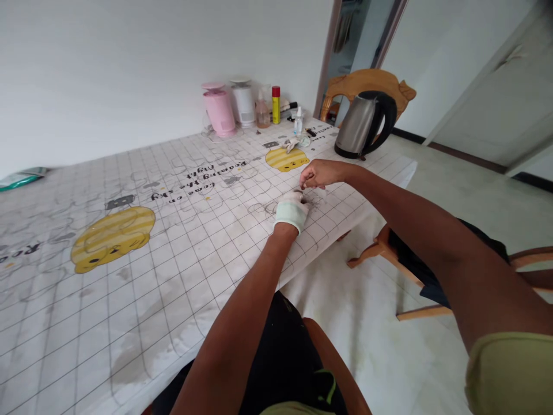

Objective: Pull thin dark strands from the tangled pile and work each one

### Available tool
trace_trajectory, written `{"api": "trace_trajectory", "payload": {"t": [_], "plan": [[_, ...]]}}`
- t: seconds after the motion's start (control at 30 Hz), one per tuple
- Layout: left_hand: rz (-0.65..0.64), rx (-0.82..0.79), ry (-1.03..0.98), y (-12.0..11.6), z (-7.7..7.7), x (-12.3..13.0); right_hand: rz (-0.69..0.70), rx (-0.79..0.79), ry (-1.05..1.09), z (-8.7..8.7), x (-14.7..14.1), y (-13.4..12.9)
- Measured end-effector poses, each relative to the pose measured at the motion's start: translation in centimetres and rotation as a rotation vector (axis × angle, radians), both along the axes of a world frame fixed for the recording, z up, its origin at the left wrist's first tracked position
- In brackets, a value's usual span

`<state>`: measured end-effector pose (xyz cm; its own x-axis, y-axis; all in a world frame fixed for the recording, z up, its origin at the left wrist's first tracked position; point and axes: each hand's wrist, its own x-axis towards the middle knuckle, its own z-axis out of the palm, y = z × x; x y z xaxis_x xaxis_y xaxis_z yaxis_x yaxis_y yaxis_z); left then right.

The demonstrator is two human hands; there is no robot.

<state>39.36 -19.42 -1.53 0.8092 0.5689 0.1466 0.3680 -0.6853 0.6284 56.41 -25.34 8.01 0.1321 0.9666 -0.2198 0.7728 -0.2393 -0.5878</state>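
My left hand (294, 206), in a white glove with a pale green cuff, lies low over the table with its fingers curled. Around and under it spread thin dark strands (318, 200) in a loose tangle, possibly hair or thread. Just above and to the right, my bare right hand (322, 174) is closed in a pinch, its fingertips pointing down toward the gloved fingers. Whatever either hand grips is too small or hidden to make out. Beyond them, a crumpled pale glove (296, 143) lies on the checked tablecloth (194, 253).
A steel kettle (358, 128) stands near the table's far right corner. Along the wall are a pink device (219, 109), a white one (244, 105), a spray bottle (262, 112), a yellow can (276, 106) and a small clear bottle (298, 122). Wooden chairs (367, 80) flank the table.
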Motion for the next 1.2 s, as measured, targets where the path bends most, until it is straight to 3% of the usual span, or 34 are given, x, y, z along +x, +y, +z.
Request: {"api": "trace_trajectory", "payload": {"t": [0.17, 0.3, 0.53, 0.77, 1.07, 1.2], "plan": [[-0.157, 0.062, 0.075, 0.3, -0.1, -0.3, -0.027, -0.015, 0.057, -1.5, 0.9, -1.3], [-0.194, 0.099, 0.131, -0.1, 0.2, -0.5, -0.057, -0.037, 0.093, -2.6, 0.5, -2.4], [-0.187, 0.101, 0.128, -0.7, 0.8, -1.1, -0.090, 0.019, 0.151, -3.3, -0.6, -4.5], [-0.176, 0.124, 0.124, -0.6, 0.2, -0.8, -0.104, 0.109, 0.357, -3.2, -0.2, -6.7], [-0.175, 0.152, 0.107, -0.2, -0.4, -0.3, -0.144, 0.094, 0.509, -5.2, -1.5, -7.9], [-0.138, 0.126, -0.005, -0.7, -0.7, -0.2, -0.190, 0.180, 0.586, -4.6, -1.6, -8.9]]}}
